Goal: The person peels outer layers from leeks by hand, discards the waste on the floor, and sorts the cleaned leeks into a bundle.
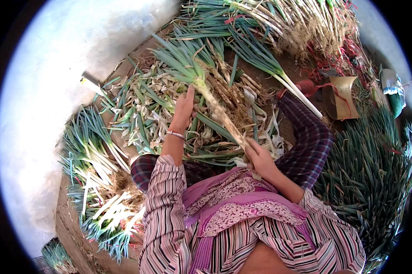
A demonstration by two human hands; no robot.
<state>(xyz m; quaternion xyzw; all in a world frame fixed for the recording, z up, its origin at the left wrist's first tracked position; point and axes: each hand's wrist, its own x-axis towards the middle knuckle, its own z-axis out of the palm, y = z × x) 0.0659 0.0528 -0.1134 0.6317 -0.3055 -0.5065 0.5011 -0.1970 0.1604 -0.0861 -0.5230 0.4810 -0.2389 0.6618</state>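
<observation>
A long green onion [219, 111] slants across the middle, its pale stalk coated in dry, soiled skin and its green leaves fanned out at the far end. My right hand [260, 158] grips the lower end of this stalk near my lap, hiding the root. At the leaf base, my left hand [185, 108] has its thumb up against or just beside the stalk, with its fingers curled. A long green leaf [214, 127] crosses at that hand; whether the fingers hold it is hidden. Below both hands lies a heap of stripped leaves and skins [147, 102].
Cleaned green onions [103, 164] lie at left. One white-stalked onion [296, 87] rests by my right knee. Unpeeled onions [295, 24] are piled at the far side, near red twine [355, 51] and a curved tan piece [343, 97]. Dense green leaves [360, 164] stand at right.
</observation>
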